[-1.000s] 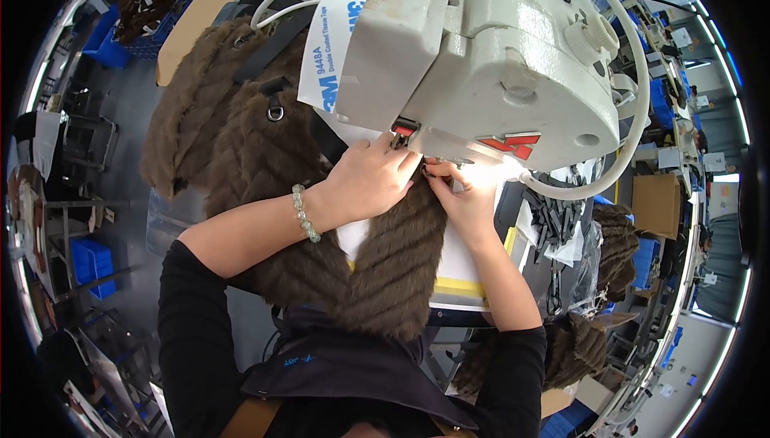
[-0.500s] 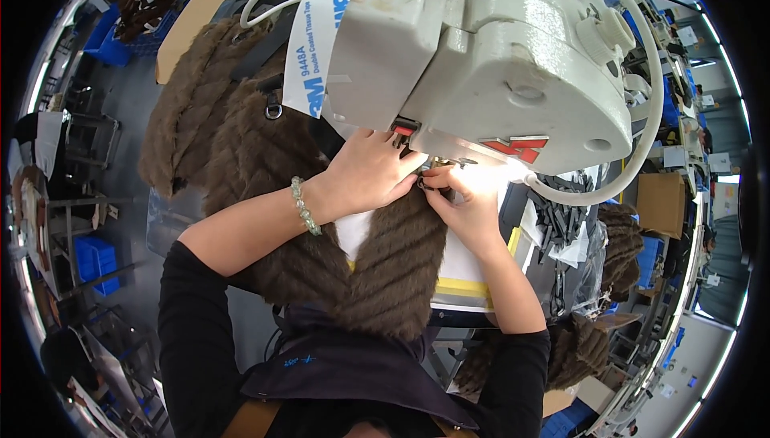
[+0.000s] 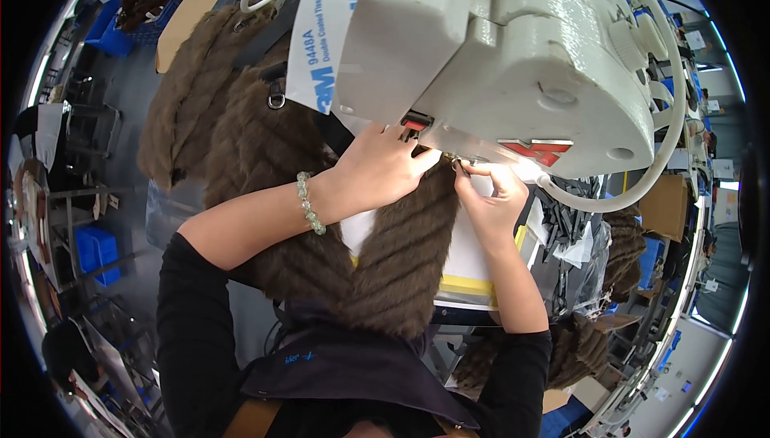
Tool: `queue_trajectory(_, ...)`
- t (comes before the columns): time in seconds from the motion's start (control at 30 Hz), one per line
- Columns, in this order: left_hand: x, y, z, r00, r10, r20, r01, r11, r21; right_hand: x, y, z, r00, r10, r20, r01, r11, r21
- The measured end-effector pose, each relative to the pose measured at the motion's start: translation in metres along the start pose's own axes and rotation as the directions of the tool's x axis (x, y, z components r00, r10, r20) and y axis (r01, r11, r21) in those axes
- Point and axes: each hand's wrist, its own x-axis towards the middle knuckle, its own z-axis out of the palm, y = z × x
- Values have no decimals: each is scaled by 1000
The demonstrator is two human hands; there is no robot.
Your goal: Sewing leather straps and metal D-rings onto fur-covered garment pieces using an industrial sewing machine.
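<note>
A white sewing machine [image 3: 553, 77] with a lit lamp overhangs a brown chevron-patterned fur garment [image 3: 393, 269]. My left hand [image 3: 377, 161] is closed on the garment just below the machine head, its fingertips partly hidden at the needle area. My right hand [image 3: 493, 197] pinches a small dark piece [image 3: 457, 167] at the garment's upper edge, beside the presser foot, which is largely hidden. A strip of white printed tape [image 3: 321, 37] hangs from the machine's left side. A dark strap with a metal D-ring [image 3: 276, 97] lies on the fur to the left.
A pile of black strips [image 3: 561, 225] and clear plastic lie right of my right hand, with more brown fur [image 3: 569, 350] below. Yellow-edged white sheets [image 3: 469, 281] show under the garment. A cardboard box [image 3: 662, 205], blue crates [image 3: 96, 253] and racks stand around the workstation.
Both hands appear slightly further right, along with the machine in the picture. The fur's upper edge shifts right with them; my fingers keep much the same grip near the presser foot.
</note>
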Motion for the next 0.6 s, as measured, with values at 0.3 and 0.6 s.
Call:
queue_trajectory(0.3,1,-3,-3,997,72,-32,-69,994,86,9,3,4,992,-9,123,6,1000,26)
queue_trajectory(0.6,-1,-5,-2,996,83,35,-87,989,122,10,9,11,993,-26,118,19,998,59)
